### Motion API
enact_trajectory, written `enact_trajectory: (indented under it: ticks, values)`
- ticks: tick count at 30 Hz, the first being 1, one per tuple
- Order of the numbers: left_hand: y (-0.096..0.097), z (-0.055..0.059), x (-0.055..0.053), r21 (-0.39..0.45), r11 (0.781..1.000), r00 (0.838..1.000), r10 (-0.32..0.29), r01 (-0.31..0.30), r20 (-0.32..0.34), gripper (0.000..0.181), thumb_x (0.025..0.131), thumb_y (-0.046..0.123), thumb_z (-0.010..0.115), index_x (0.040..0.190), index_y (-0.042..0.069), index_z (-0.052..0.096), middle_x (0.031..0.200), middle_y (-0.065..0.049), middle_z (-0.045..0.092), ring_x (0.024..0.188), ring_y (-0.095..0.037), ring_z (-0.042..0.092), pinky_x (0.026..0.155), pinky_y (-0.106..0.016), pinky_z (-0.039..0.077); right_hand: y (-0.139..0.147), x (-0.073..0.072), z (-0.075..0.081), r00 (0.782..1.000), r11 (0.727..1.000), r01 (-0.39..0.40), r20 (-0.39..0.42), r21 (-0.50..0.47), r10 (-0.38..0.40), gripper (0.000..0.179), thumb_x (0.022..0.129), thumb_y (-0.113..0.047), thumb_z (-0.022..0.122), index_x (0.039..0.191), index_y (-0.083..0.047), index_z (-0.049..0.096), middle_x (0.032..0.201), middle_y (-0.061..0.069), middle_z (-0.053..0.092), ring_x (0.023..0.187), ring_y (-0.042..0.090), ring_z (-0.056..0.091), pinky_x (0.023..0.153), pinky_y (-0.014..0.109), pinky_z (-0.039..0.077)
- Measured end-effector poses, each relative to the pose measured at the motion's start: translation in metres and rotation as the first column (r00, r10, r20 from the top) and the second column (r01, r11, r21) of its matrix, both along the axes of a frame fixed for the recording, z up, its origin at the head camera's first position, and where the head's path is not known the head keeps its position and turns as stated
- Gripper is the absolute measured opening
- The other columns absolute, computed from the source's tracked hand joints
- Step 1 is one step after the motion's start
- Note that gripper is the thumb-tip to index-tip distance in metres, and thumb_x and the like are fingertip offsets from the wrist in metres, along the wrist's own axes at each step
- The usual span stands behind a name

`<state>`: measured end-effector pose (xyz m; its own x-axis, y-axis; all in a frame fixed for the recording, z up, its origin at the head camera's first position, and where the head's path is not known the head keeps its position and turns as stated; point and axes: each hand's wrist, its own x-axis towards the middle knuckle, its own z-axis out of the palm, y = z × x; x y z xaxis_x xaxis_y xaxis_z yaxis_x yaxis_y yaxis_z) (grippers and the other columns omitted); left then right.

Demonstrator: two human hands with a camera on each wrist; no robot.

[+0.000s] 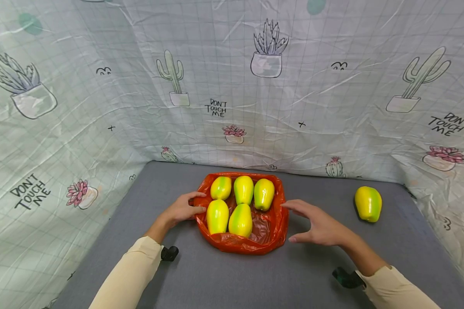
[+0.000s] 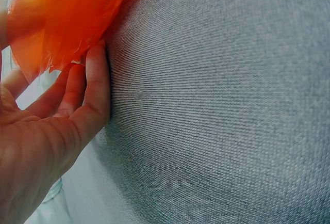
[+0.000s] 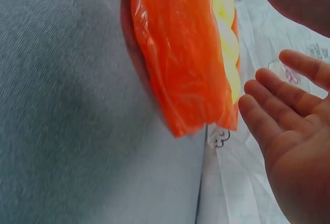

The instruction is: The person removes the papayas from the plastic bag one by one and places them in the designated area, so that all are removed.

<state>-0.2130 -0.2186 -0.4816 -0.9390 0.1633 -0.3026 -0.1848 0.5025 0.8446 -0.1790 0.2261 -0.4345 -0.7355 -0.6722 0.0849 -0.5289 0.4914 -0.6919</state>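
Five glossy yellow-green papayas [image 1: 218, 216] sit in an open-topped red plastic bag [image 1: 237, 243] on the grey surface [image 1: 255, 279]; a sixth papaya [image 1: 368, 204] lies well apart, to the right. The left hand [image 1: 182, 209] touches the bag's left side, its grip loosely parted; the right hand's [image 1: 321, 225] grip is spread wide — holding nothing — just beside the right edge.

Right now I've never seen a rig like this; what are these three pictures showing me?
There is no machine: a person works with bare hands. The wide picture is taken from the head, the two close ones from each wrist. On the grey surface sits an open red bag with five yellow-green fruits inside; a sixth fruit lies outside, toward the right. The left hand touches the bag's left side. The right hand is by the opposite side, holding nothing.
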Motion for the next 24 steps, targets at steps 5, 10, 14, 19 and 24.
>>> enact_trajectory:
  ticks: [5, 10, 14, 19, 24]
  values:
    - [0.000, -0.003, -0.002, 0.010, 1.000, 1.000, 0.003, -0.003, 0.000, 0.059, 0.094, 0.023, 0.075, 0.147, 0.009, 0.055, 0.139, -0.021, 0.056, 0.095, -0.018, 0.063, 0.076, -0.026, 0.055, -0.013, -0.002, -0.003, 1.000, 1.000, 0.012, 0.010, 0.004, -0.012, 0.081, 0.080, -0.035, 0.090, 0.150, -0.022, 0.052, 0.154, 0.004, 0.053, 0.139, 0.030, 0.054, 0.110, 0.059, 0.048]
    - [0.001, -0.004, -0.004, 0.006, 1.000, 1.000, 0.000, 0.001, -0.006, 0.058, 0.094, 0.022, 0.075, 0.147, 0.009, 0.055, 0.139, -0.021, 0.056, 0.098, -0.019, 0.063, 0.077, -0.026, 0.055, -0.029, -0.003, -0.008, 1.000, 1.000, -0.013, 0.009, -0.016, 0.013, 0.079, 0.081, -0.035, 0.089, 0.149, -0.020, 0.052, 0.153, 0.009, 0.054, 0.137, 0.031, 0.052, 0.110, 0.062, 0.047]
    - [0.002, -0.005, -0.004, 0.015, 1.000, 1.000, -0.003, 0.003, -0.007, 0.058, 0.094, 0.022, 0.075, 0.147, 0.009, 0.055, 0.139, -0.022, 0.056, 0.096, -0.019, 0.064, 0.077, -0.026, 0.056, -0.042, -0.003, -0.011, 1.000, 1.000, -0.017, 0.004, -0.016, 0.017, 0.078, 0.081, -0.030, 0.088, 0.149, -0.014, 0.053, 0.153, 0.009, 0.055, 0.140, 0.032, 0.050, 0.113, 0.065, 0.043]
    - [0.002, -0.006, -0.006, 0.011, 1.000, 1.000, -0.008, 0.008, -0.005, 0.058, 0.095, 0.023, 0.074, 0.147, 0.009, 0.054, 0.139, -0.021, 0.056, 0.095, -0.019, 0.064, 0.077, -0.026, 0.056, -0.057, -0.002, -0.016, 1.000, 1.000, -0.008, 0.010, -0.005, 0.008, 0.076, 0.081, -0.030, 0.089, 0.147, -0.015, 0.054, 0.151, 0.009, 0.055, 0.138, 0.031, 0.052, 0.113, 0.061, 0.045]
    - [0.001, -0.006, -0.006, 0.017, 1.000, 1.000, -0.010, 0.010, 0.000, 0.058, 0.096, 0.023, 0.073, 0.148, 0.009, 0.053, 0.141, -0.022, 0.054, 0.096, -0.019, 0.064, 0.078, -0.027, 0.057, -0.075, 0.000, -0.019, 0.999, 0.999, 0.032, 0.001, -0.005, -0.032, 0.079, 0.082, -0.033, 0.088, 0.148, -0.008, 0.052, 0.148, 0.014, 0.055, 0.133, 0.035, 0.054, 0.112, 0.061, 0.045]
